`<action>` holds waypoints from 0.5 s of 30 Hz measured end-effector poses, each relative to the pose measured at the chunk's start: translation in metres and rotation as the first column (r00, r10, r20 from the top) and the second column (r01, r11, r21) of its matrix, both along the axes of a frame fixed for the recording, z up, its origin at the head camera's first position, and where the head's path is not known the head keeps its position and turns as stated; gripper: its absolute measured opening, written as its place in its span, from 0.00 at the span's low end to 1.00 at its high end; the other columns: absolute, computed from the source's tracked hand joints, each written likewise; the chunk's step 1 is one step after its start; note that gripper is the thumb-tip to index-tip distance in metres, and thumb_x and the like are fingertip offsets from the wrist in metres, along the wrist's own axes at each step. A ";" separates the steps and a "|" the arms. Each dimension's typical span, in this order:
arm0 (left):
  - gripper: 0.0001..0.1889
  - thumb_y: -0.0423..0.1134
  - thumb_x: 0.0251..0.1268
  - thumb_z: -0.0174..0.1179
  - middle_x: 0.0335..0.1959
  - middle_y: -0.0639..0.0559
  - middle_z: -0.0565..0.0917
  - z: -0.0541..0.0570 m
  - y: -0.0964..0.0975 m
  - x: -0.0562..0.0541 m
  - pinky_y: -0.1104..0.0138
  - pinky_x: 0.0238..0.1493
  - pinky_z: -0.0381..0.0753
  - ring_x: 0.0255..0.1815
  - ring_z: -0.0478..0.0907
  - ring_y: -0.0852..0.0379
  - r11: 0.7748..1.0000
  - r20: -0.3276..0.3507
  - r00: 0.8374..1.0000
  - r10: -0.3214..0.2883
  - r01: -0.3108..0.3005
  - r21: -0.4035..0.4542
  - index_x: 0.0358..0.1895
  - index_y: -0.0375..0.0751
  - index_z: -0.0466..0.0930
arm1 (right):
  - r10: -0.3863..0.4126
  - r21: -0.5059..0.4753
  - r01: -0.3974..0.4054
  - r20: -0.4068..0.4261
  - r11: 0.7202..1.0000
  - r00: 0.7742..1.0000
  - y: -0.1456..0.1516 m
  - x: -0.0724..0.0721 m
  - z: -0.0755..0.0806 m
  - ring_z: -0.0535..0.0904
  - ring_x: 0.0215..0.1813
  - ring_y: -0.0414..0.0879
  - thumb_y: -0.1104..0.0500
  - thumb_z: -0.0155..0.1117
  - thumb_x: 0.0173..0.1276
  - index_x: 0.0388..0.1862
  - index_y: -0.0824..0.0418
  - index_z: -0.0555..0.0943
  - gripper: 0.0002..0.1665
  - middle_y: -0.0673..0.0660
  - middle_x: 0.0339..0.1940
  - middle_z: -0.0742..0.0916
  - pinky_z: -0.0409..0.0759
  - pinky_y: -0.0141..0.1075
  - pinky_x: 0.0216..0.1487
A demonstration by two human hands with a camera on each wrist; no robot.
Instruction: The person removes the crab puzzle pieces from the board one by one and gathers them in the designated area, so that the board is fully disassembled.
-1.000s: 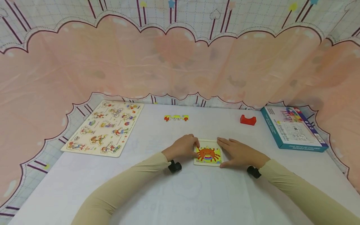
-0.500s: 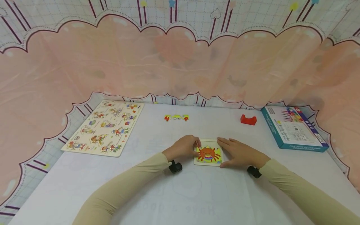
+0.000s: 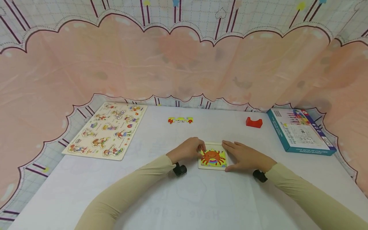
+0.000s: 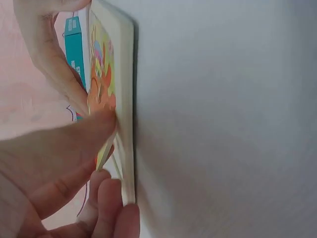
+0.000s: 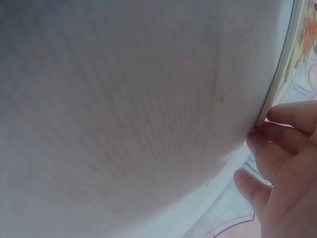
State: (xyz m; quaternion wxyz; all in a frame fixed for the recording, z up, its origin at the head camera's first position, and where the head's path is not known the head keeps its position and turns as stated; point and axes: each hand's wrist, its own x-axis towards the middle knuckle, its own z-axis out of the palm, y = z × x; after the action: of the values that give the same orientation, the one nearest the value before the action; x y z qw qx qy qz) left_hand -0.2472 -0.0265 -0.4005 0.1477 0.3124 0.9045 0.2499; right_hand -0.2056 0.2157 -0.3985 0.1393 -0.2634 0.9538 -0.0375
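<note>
A small wooden crab puzzle (image 3: 213, 157) in a pale frame lies on the white table between both hands. My left hand (image 3: 187, 149) is at its left side. In the left wrist view, its thumb lies on the crab picture and a finger reaches beneath a puzzle piece (image 4: 103, 154), pinching it. That piece tilts up at its outer edge, away from the frame (image 4: 128, 99). My right hand (image 3: 248, 157) rests along the puzzle's right side, fingers extended to the top corner and thumb at the bottom corner. In the right wrist view, fingertips (image 5: 277, 113) touch the frame's edge.
Beyond the puzzle lie red-and-yellow puzzle pieces (image 3: 180, 120). A red notched block (image 3: 254, 122) stands at the back right, near a teal-edged box (image 3: 302, 132). A large picture board (image 3: 107, 131) lies at the left. A patterned cloth (image 3: 184, 64) hangs behind the table.
My left thumb has drawn in slightly at the puzzle's left edge. My right hand and the puzzle frame keep their places.
</note>
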 end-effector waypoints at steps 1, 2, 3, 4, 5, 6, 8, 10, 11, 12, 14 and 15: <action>0.09 0.36 0.52 0.69 0.31 0.52 0.79 0.000 0.000 0.000 0.72 0.38 0.71 0.34 0.71 0.60 1.000 -0.004 1.000 -0.009 0.009 -0.007 0.36 0.42 0.83 | -0.001 0.000 0.001 0.001 1.000 1.000 0.000 0.000 0.000 0.60 0.72 0.62 0.27 0.63 0.48 0.74 0.59 0.56 0.62 0.58 0.75 0.61 0.64 0.57 0.66; 0.09 0.36 0.52 0.69 0.30 0.52 0.79 0.001 0.001 0.000 0.72 0.38 0.71 0.34 0.70 0.60 1.000 -0.009 1.000 -0.017 0.017 -0.015 0.37 0.41 0.83 | 0.000 0.000 0.000 0.002 1.000 1.000 0.000 0.000 0.000 0.60 0.72 0.62 0.27 0.63 0.48 0.74 0.59 0.56 0.62 0.58 0.75 0.62 0.64 0.57 0.66; 0.09 0.36 0.52 0.70 0.30 0.52 0.78 0.002 0.001 0.000 0.72 0.37 0.70 0.33 0.70 0.60 0.999 -0.013 1.000 -0.026 0.026 -0.025 0.37 0.41 0.83 | 0.000 -0.001 0.000 0.003 1.000 1.000 0.000 0.000 0.000 0.60 0.72 0.62 0.27 0.63 0.48 0.74 0.59 0.56 0.62 0.58 0.75 0.62 0.63 0.57 0.66; 0.10 0.36 0.52 0.70 0.30 0.52 0.78 0.003 0.002 0.000 0.72 0.36 0.70 0.32 0.70 0.60 0.999 -0.017 0.999 -0.033 0.033 -0.033 0.38 0.40 0.84 | 0.000 -0.002 0.000 0.004 1.000 1.000 0.000 0.000 0.000 0.60 0.72 0.62 0.27 0.63 0.48 0.74 0.59 0.56 0.62 0.58 0.75 0.62 0.63 0.57 0.66; 0.10 0.36 0.51 0.70 0.29 0.52 0.79 0.003 0.002 0.000 0.72 0.36 0.69 0.32 0.69 0.60 0.998 -0.022 0.999 -0.040 0.039 -0.042 0.38 0.40 0.84 | 0.001 -0.004 -0.001 0.004 1.000 1.000 0.000 0.000 0.000 0.60 0.72 0.62 0.27 0.63 0.48 0.74 0.59 0.56 0.62 0.58 0.75 0.62 0.63 0.57 0.66; 0.11 0.36 0.51 0.70 0.29 0.51 0.79 0.004 0.003 0.000 0.72 0.36 0.69 0.32 0.69 0.60 0.998 -0.028 0.999 -0.046 0.045 -0.052 0.38 0.39 0.84 | 0.003 -0.005 -0.003 0.003 1.000 1.000 0.000 -0.001 0.000 0.60 0.72 0.62 0.27 0.63 0.48 0.74 0.59 0.56 0.62 0.58 0.75 0.62 0.64 0.57 0.66; 0.12 0.36 0.51 0.70 0.31 0.50 0.81 0.005 0.004 0.001 0.72 0.37 0.70 0.32 0.70 0.60 0.997 -0.030 0.998 -0.050 0.048 -0.063 0.40 0.38 0.84 | 0.008 -0.006 -0.008 0.000 1.000 1.000 0.000 -0.001 0.000 0.60 0.72 0.62 0.27 0.63 0.48 0.74 0.59 0.57 0.62 0.59 0.75 0.62 0.64 0.57 0.66; 0.14 0.35 0.51 0.70 0.34 0.50 0.82 0.005 0.005 0.001 0.72 0.38 0.72 0.33 0.72 0.60 0.997 -0.031 0.998 -0.049 0.047 -0.069 0.43 0.38 0.83 | 0.013 -0.003 -0.013 -0.007 1.000 1.000 0.001 -0.001 -0.001 0.61 0.71 0.62 0.27 0.63 0.48 0.74 0.59 0.57 0.62 0.58 0.75 0.62 0.65 0.57 0.65; 0.16 0.35 0.51 0.70 0.35 0.50 0.82 0.006 0.006 0.001 0.72 0.39 0.72 0.33 0.73 0.60 0.996 -0.028 0.998 -0.049 0.047 -0.069 0.45 0.38 0.82 | 0.014 -0.003 -0.014 -0.009 1.000 1.000 0.001 -0.001 -0.001 0.61 0.71 0.62 0.27 0.63 0.48 0.74 0.59 0.57 0.62 0.58 0.75 0.62 0.65 0.57 0.65; 0.17 0.35 0.51 0.69 0.36 0.49 0.83 0.006 0.006 0.001 0.72 0.39 0.73 0.34 0.74 0.59 0.997 -0.022 0.998 -0.052 0.050 -0.066 0.47 0.39 0.81 | 0.017 -0.001 -0.017 -0.013 1.000 1.000 0.001 -0.001 -0.002 0.61 0.71 0.62 0.27 0.63 0.48 0.74 0.59 0.57 0.62 0.58 0.75 0.62 0.66 0.57 0.65; 0.19 0.35 0.52 0.69 0.38 0.49 0.82 0.005 0.007 0.000 0.72 0.39 0.73 0.35 0.75 0.59 0.996 -0.015 0.998 -0.066 0.065 -0.062 0.50 0.42 0.80 | 0.024 -0.002 -0.024 -0.019 1.000 1.000 0.001 -0.002 -0.002 0.62 0.71 0.62 0.27 0.62 0.49 0.74 0.59 0.57 0.61 0.59 0.75 0.62 0.67 0.57 0.64; 0.19 0.35 0.53 0.69 0.38 0.49 0.82 0.004 0.007 0.000 0.72 0.39 0.73 0.36 0.75 0.58 0.995 -0.014 0.997 -0.078 0.077 -0.062 0.50 0.43 0.80 | 0.026 -0.001 -0.026 -0.019 1.000 0.999 0.001 -0.002 -0.002 0.62 0.71 0.63 0.27 0.62 0.49 0.74 0.59 0.57 0.61 0.59 0.75 0.62 0.67 0.56 0.64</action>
State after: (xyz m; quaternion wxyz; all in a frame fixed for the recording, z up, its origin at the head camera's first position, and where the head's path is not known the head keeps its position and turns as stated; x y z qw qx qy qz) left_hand -0.2471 -0.0197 -0.3967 0.1595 0.3445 0.9002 0.2136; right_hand -0.2076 0.2170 -0.4003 0.1302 -0.2762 0.9516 -0.0340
